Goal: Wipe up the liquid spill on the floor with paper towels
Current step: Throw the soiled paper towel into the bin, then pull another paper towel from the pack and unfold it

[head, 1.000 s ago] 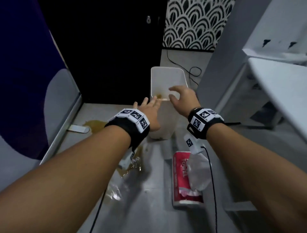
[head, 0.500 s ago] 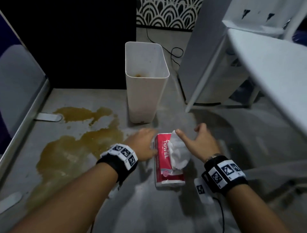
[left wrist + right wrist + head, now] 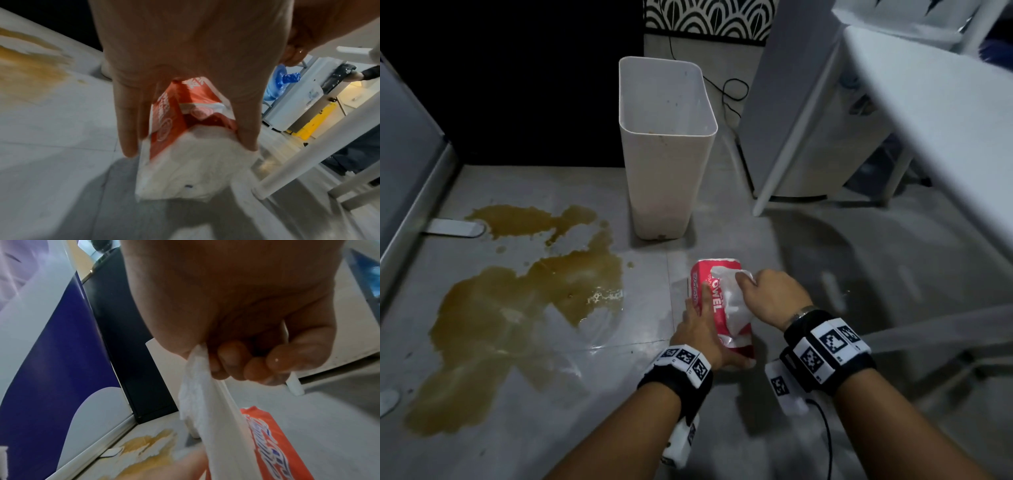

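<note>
Step in hand: you were drawing a paper towel [image 3: 736, 301]. Your left hand [image 3: 700, 329] lay flat-fingered on the red towel pack [image 3: 717, 310], steadying it; your right hand [image 3: 770, 296] pinched the sheet. The brown spill [image 3: 517, 294] lay well left of your left hand, unwiped. Next call, likely: pull free, carry left.
</note>
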{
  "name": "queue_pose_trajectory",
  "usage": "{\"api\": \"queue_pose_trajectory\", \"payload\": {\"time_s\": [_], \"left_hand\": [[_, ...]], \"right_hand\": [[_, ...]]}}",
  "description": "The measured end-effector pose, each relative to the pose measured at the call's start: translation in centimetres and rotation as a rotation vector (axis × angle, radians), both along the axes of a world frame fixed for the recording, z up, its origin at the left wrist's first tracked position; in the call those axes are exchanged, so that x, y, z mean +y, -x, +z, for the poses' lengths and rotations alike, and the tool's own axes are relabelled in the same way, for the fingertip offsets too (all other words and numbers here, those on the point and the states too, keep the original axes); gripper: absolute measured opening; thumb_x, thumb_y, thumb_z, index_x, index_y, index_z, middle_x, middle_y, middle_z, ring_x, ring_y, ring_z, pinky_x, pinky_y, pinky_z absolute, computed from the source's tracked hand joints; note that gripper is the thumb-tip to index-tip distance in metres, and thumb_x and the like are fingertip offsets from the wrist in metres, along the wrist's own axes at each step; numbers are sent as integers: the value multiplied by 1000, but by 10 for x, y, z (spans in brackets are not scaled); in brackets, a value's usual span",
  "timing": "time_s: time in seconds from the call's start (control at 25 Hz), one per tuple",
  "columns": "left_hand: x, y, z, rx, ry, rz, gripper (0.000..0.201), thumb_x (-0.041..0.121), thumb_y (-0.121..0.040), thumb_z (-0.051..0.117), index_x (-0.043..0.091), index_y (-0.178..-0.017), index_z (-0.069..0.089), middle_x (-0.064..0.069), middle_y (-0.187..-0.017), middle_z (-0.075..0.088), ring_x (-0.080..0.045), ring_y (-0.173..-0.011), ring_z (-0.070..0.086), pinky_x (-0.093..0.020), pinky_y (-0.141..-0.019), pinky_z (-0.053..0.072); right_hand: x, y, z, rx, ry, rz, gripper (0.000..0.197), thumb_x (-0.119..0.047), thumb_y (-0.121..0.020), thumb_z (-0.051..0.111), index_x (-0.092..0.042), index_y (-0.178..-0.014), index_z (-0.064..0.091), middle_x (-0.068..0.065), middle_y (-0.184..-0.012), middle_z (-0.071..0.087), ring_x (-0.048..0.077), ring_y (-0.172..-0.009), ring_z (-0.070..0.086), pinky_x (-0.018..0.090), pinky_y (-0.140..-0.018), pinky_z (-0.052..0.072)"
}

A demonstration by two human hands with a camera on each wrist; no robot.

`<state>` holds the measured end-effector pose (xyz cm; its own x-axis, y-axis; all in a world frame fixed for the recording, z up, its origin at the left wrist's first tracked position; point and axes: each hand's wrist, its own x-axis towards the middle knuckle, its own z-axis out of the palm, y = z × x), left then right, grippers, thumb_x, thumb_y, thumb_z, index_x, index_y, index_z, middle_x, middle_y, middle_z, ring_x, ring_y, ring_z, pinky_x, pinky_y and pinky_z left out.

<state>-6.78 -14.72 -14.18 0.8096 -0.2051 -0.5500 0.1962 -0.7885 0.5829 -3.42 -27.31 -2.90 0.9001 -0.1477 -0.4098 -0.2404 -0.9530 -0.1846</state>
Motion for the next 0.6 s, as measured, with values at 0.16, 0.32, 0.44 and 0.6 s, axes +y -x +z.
{"api": "queue_pose_trajectory", "payload": {"time_s": [0.16, 0.32, 0.44, 0.6], "left_hand": [[-7, -2, 3, 39, 24, 52, 166, 58, -36, 91, 35, -145, -32, -10, -153, 26, -35, -133, 43, -45, -102, 47], [-8, -1, 9, 54, 15, 80, 167, 54, -36, 93, 39, -141, -36, -10, -151, 27, -35, -132, 43, -47, -102, 46], [-10, 0, 12, 48, -1, 84, 168, 52, -36, 94, 39, -141, -36, -12, -150, 29, -35, -131, 44, -49, -101, 47], [-10, -4, 10, 75, -38, 63, 168, 50, -39, 95, 33, -141, -38, -14, -147, 32, -36, -129, 45, -48, -102, 46]], "right_hand": [[2, -5, 10, -23, 68, 76, 56, -48, -104, 30, -5, -99, 65, 20, -105, 69, 36, -100, 63, 34, -75, 41], [0, -9, 31, 32, 83, 106, 51, -48, -103, 31, -15, -70, 49, 9, -76, 57, 30, -75, 56, 30, -68, 39], [-2, -11, 46, 70, 97, 129, 51, -47, -103, 32, -16, -66, 48, 7, -70, 53, 29, -73, 52, 30, -68, 37], [-2, -12, 77, 65, 69, 131, 54, -46, -103, 35, -10, -67, 53, 7, -65, 53, 29, -71, 54, 32, -67, 38]]}}
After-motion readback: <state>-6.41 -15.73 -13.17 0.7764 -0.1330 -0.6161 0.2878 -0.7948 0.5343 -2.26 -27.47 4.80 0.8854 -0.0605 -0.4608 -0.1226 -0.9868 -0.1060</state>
